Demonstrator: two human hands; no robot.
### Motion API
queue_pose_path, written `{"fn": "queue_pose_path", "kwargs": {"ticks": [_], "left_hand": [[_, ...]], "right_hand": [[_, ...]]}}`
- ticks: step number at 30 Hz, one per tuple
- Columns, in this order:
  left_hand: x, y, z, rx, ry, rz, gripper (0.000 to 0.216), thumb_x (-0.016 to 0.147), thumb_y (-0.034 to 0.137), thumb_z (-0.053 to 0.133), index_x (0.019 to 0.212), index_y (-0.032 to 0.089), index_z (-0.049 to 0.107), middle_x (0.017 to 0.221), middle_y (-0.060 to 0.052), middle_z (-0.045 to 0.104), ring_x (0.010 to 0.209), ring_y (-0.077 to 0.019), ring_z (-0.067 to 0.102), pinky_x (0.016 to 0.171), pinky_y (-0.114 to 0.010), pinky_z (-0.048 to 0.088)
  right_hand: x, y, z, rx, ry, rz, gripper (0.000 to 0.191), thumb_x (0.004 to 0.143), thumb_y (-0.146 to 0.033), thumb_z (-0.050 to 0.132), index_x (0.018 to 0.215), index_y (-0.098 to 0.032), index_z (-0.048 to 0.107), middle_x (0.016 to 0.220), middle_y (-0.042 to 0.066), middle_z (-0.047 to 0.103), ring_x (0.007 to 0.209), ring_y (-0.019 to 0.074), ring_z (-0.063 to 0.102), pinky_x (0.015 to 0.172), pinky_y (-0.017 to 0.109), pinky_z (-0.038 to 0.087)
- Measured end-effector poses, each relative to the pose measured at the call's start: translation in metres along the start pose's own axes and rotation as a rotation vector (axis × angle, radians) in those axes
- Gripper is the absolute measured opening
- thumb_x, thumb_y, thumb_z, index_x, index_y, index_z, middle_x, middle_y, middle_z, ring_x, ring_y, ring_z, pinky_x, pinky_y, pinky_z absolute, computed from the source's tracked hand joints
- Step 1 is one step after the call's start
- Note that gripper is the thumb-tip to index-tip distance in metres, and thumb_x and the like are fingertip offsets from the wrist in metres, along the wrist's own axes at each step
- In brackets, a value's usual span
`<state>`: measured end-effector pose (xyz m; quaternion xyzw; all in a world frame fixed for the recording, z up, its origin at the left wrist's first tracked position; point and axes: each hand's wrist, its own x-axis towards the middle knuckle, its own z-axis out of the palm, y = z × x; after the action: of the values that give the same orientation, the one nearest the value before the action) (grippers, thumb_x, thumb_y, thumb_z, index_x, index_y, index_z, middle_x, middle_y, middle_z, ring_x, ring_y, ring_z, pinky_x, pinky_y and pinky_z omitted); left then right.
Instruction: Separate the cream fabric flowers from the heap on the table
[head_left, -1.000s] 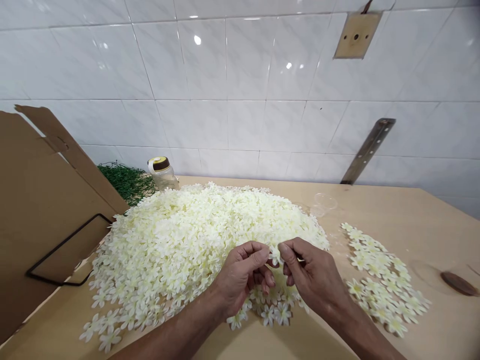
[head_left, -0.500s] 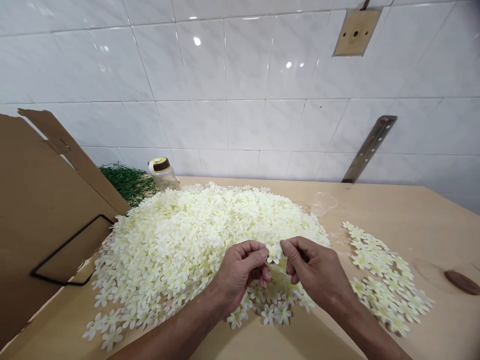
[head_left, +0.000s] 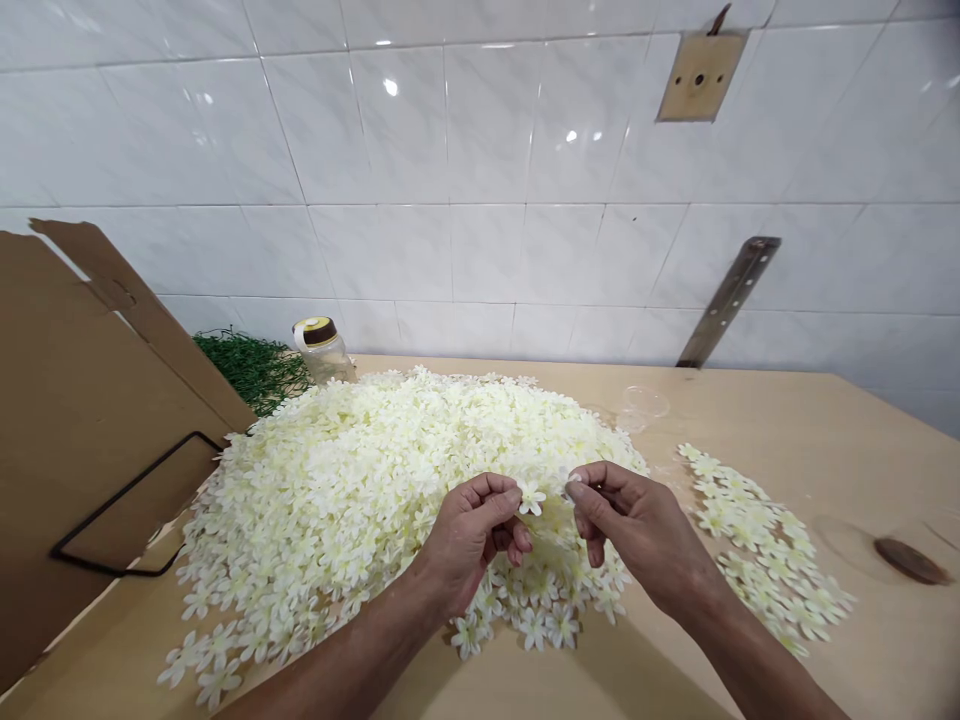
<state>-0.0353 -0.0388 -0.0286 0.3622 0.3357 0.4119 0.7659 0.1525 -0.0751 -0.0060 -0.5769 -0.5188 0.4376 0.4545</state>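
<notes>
A big heap of cream-white fabric flower petals (head_left: pixel 375 480) covers the middle of the wooden table (head_left: pixel 787 430). Above its near edge my left hand (head_left: pixel 472 535) pinches a small white flower piece (head_left: pixel 531 496) between thumb and forefinger. My right hand (head_left: pixel 637 530) is beside it, fingers pinched together a short way from that flower; something thin may sit in its fingertips, too small to name. A smaller flat spread of separated petals (head_left: pixel 757 545) lies to the right of my right hand.
An open cardboard box (head_left: pixel 82 400) with a black wire frame (head_left: pixel 127 510) stands at the left. Behind the heap are green artificial foliage (head_left: pixel 251 365), a clear jar with a brown lid (head_left: pixel 322 350) and a clear plastic cup (head_left: pixel 645 402). A tiled wall backs the table.
Both hands have risen slightly and drawn a little apart; the flower piece now sits in my left fingertips alone, clear of my right hand.
</notes>
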Motion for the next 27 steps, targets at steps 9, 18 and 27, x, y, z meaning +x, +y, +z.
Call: {"fn": "queue_pose_path", "kwargs": {"ticks": [9,18,27], "left_hand": [[0.002,-0.003,-0.003,-0.016,-0.026,0.021,0.026,0.076,0.034,0.077,0.082,0.014,0.06,0.059,0.001,0.058,0.05,-0.01,0.056,0.046,-0.02,0.042],[0.002,-0.005,-0.004,-0.004,-0.028,0.026,0.022,0.079,0.032,0.074,0.082,0.015,0.06,0.057,0.0,0.059,0.05,-0.011,0.056,0.046,-0.02,0.042],[-0.001,-0.003,0.0,0.029,0.004,0.037,0.026,0.075,0.033,0.077,0.083,0.013,0.062,0.055,-0.002,0.061,0.05,-0.0125,0.057,0.047,-0.022,0.044]], "right_hand": [[-0.003,-0.002,0.002,0.024,-0.031,-0.008,0.029,0.086,-0.049,0.065,0.084,-0.02,0.059,0.052,-0.007,0.048,0.038,0.0095,0.046,0.04,0.023,0.043],[0.003,0.002,-0.001,-0.109,0.044,-0.033,0.043,0.09,-0.06,0.054,0.075,-0.02,0.058,0.046,-0.005,0.048,0.035,0.0103,0.043,0.038,0.025,0.04],[0.003,0.003,0.01,-0.668,0.281,-0.801,0.014,0.094,-0.028,0.061,0.101,-0.021,0.07,0.088,0.006,0.065,0.052,0.0111,0.052,0.05,0.026,0.044]]}}
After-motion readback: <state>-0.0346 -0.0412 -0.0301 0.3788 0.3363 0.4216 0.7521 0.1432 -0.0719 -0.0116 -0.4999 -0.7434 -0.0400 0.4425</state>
